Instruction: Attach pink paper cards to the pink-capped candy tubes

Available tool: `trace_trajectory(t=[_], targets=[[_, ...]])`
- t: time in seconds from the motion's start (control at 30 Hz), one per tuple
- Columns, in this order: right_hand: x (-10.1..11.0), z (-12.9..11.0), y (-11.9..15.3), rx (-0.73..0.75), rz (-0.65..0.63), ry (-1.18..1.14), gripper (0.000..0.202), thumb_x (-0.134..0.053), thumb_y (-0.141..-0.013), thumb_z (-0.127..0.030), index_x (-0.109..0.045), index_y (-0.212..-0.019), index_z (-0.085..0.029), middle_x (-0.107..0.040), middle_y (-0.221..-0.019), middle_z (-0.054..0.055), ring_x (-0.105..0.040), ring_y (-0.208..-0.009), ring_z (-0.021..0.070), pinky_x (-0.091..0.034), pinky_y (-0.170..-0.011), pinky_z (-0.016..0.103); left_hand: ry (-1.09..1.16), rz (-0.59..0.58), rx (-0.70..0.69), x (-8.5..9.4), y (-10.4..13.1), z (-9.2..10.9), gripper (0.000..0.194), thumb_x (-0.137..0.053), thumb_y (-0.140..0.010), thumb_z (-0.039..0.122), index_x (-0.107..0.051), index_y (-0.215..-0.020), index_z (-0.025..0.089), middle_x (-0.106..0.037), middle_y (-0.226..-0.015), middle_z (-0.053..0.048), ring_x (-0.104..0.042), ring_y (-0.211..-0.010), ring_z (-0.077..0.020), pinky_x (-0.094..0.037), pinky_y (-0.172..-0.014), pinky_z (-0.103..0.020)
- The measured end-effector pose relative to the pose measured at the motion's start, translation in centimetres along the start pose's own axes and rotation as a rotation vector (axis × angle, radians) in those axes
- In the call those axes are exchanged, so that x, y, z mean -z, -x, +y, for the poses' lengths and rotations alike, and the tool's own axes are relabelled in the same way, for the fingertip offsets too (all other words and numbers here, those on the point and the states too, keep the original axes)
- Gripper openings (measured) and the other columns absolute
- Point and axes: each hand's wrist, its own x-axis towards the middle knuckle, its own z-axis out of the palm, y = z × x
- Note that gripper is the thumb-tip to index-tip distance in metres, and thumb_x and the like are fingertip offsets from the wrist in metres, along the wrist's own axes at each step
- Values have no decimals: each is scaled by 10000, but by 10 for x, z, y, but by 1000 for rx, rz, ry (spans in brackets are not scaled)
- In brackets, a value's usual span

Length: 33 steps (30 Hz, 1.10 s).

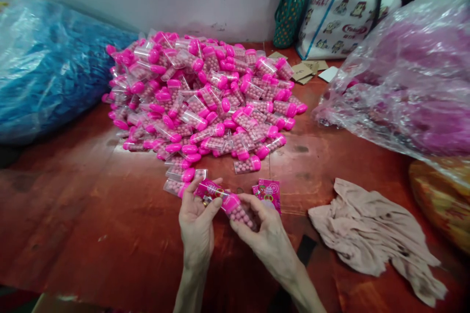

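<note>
My left hand point(198, 227) pinches a printed magenta wrapper sleeve point(209, 189) between thumb and fingers. In my right hand point(267, 231) is a small clear container point(240, 216) with a pink cap, filled with round pink beads or candies. Its capped end meets the sleeve's end; whether it has entered the sleeve I cannot tell. Just behind my right hand a few more printed sleeves point(270, 193) lie flat on the table. Beyond both hands rises a big pile of similar filled containers point(205, 102), with several strays near my left fingers.
The reddish-brown table point(91, 230) carries a blue-filled plastic bag point(55, 68) on the left and a clear bag with pink contents point(414, 83) on the right. A crumpled beige cloth point(367, 227) lies at right. Cardboard pieces point(306, 71) and a white tote bag point(341, 19) are behind.
</note>
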Motion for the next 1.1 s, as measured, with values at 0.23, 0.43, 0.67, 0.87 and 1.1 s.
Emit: trace_trajectory(t=[0.23, 0.43, 0.67, 0.87, 1.1], targets=[[-1, -2, 1, 61, 42, 88, 281, -600, -728, -117, -576, -996, -196, -634, -813, 1, -591, -682, 132, -479, -610, 220, 107, -17, 179, -1, 3, -8, 383, -675, -676, 137, -578, -1045, 170, -676, -989, -101, -643, -867, -212, -501, -784, -338], [-1, 1, 0, 201, 147, 329, 327, -602, -754, -153, -593, -1074, -221, -636, -906, 37, -587, -812, 182, -481, -722, 282, 208, -13, 320, -1, 3, -17, 218, -698, -662, 251, -657, -829, 116, -702, -833, -89, -652, -783, -202, -498, -776, -335], [-13, 15, 5, 284, 237, 474, 399, -473, -851, -183, -474, -1250, -189, -610, -1086, 99, -554, -1001, 224, -453, -871, 370, 241, 2, 321, -2, 3, -16, 182, -751, -577, 134, -674, -741, 148, -698, -728, -10, -628, -620, -101, -504, -624, -185], [-16, 21, 5, 299, 219, 468, 433, -441, -865, -166, -413, -1297, -150, -561, -1188, 125, -514, -1089, 232, -413, -931, 388, 322, -128, 478, 1, 2, -14, 213, -680, -673, 181, -668, -883, 154, -693, -920, -88, -628, -898, -219, -481, -822, -348], [-16, 21, 5, 210, 232, 384, 410, -509, -831, -184, -475, -1240, -164, -600, -1123, 116, -553, -1029, 233, -457, -861, 356, 249, -144, 413, 2, 1, -16, 166, -631, -724, 164, -661, -882, 124, -688, -949, -115, -604, -964, -237, -460, -858, -363]])
